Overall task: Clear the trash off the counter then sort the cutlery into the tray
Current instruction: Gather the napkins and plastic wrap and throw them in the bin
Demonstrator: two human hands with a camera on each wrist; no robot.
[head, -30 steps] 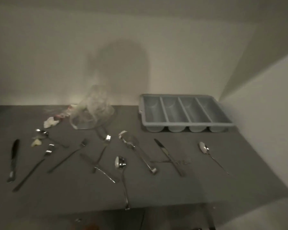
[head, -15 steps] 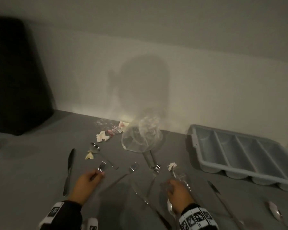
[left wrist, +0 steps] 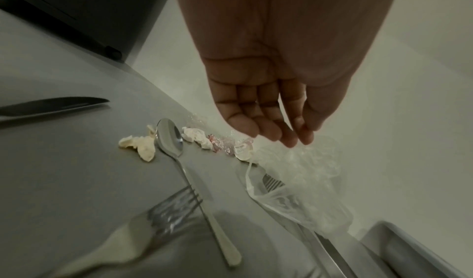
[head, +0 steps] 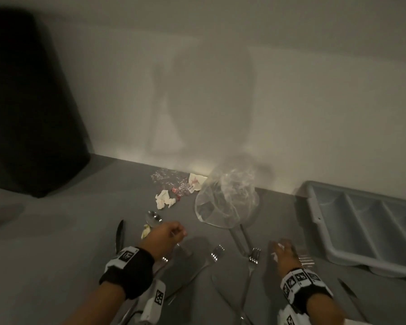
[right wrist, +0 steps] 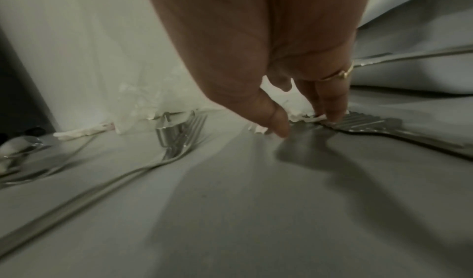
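Observation:
On the grey counter (head: 68, 231) trash lies near the wall: crumpled white paper (head: 164, 199), a wrapper (head: 197, 181), a yellowish scrap (head: 145, 232) and a clear plastic bag (head: 227, 200). My left hand (head: 176, 231) hovers over the spoon (left wrist: 170, 136), fingers relaxed and holding nothing (left wrist: 279, 136). My right hand (head: 279, 248) is down on a small white paper scrap (right wrist: 297, 108) beside a fork's tines (right wrist: 358, 120); thumb and fingers (right wrist: 332, 108) curl either side of it. The grey cutlery tray (head: 314, 207) stands at the right, with nothing in its visible compartments.
A black knife (head: 120, 235), forks (head: 217, 252) (head: 253, 255) and more cutlery lie across the counter's front. A large dark object (head: 28, 102) stands at the far left. The wall (head: 220, 90) runs close behind the trash and tray.
Both hands have come into view and moved forward: the left from the fork toward the spoon, the right onto the white paper scrap.

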